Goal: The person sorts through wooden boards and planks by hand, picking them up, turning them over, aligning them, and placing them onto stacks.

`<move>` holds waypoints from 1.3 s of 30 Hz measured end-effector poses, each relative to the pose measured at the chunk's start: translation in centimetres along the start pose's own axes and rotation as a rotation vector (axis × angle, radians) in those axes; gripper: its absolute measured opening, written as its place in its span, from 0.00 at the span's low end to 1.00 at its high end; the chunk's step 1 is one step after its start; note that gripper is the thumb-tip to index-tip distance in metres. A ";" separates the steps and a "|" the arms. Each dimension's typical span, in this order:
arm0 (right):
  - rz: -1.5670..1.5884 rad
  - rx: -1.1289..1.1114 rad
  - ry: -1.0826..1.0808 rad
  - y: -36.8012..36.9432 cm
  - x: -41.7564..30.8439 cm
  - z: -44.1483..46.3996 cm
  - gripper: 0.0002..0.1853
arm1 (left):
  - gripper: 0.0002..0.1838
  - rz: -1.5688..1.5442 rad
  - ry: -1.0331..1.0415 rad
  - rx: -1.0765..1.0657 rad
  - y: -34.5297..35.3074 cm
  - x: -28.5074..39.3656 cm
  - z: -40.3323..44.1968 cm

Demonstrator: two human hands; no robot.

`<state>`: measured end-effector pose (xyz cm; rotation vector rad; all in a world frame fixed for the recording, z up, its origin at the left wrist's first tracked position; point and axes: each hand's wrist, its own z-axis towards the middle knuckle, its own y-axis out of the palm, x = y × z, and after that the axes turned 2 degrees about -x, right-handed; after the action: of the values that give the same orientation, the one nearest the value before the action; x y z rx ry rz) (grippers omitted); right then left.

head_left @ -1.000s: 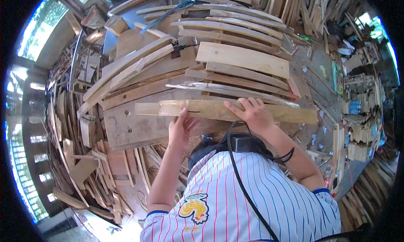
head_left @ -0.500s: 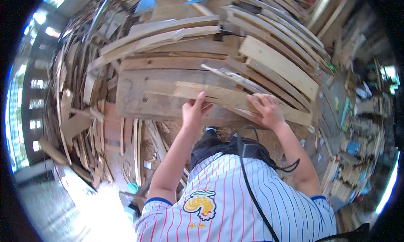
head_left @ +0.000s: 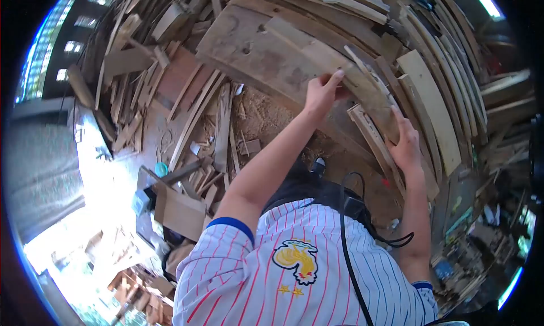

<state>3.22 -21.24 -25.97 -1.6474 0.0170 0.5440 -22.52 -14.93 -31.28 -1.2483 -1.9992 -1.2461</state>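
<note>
Plank [head_left: 368, 93] has swung in view, slanting far-left to near-right over tabletop [head_left: 226, 39]; left hand [head_left: 322, 97] fingers grip its near edge, right hand [head_left: 406, 144] fingers hold its near-right end.

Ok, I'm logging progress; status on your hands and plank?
Left hand, right hand: both gripping wooden plank. Plank partly over workbench. Other boards close beside right hand.

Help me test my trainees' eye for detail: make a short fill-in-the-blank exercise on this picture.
1. The left hand and right hand both touch a plank made of ____.
2. Below the bird on the shirt are ____ stars.
3. The sleeve cuffs are ____.
4. The cable on the shirt is ____.

Missing words: wood; two; blue; black.
</note>
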 end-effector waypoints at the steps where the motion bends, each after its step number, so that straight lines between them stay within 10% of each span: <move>1: -0.016 0.017 -0.019 -0.1 0.1 0.0 0.47 | 0.24 -0.069 0.077 -0.024 0.4 0.2 0.1; 8: -0.221 0.037 -0.064 1.9 1.8 -1.4 0.45 | 0.22 0.469 0.285 0.291 -3.3 -2.1 -0.8; 23: -0.211 0.128 -0.148 2.2 -0.8 -1.5 0.34 | 0.15 0.066 0.097 1.297 -39.1 -11.6 -35.1; 30: -0.232 0.167 -0.149 1.9 -10.2 3.8 0.31 | 0.22 0.595 -0.466 0.969 -42.4 -24.6 -37.0; 33: -0.146 0.180 -0.464 2.9 -21.2 7.1 0.23 | 0.30 0.855 -0.716 0.818 -39.1 -23.9 -36.6; 39: 0.303 -0.230 -0.791 14.3 -37.4 9.1 0.13 | 0.36 0.642 -0.788 0.707 -41.0 -24.8 -34.7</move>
<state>-37.53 -26.18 -26.42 -1.5546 -0.3948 1.4430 -49.13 -63.55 -51.89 -1.8893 -1.9292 0.3070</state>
